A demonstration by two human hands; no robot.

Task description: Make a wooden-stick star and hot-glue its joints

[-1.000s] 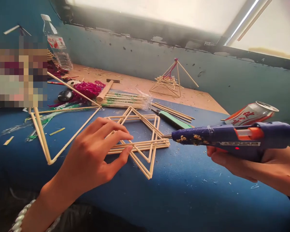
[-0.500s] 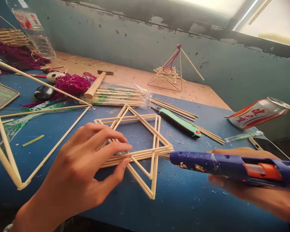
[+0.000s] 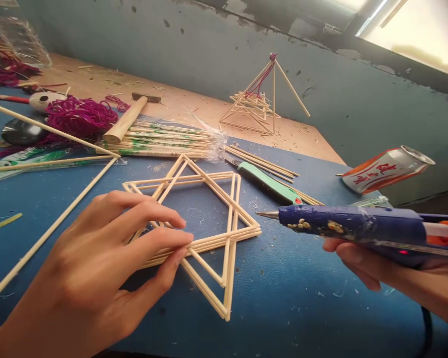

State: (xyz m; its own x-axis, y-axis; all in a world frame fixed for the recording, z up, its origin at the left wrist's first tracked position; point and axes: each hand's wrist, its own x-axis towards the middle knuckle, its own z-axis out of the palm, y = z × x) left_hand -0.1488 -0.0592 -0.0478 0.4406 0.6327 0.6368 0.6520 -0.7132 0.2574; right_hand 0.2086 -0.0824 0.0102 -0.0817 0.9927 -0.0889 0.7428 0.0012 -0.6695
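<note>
Right hand (image 3: 362, 258) raising glue gun (image 3: 351, 223), beside stick star (image 3: 224, 236), can (image 3: 386, 170) beyond

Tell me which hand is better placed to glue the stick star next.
Probably the right hand: it holds the glue gun, with the nozzle pointing toward the stick star. The left hand is already on the star, so it seems better kept there to steady it.
</note>
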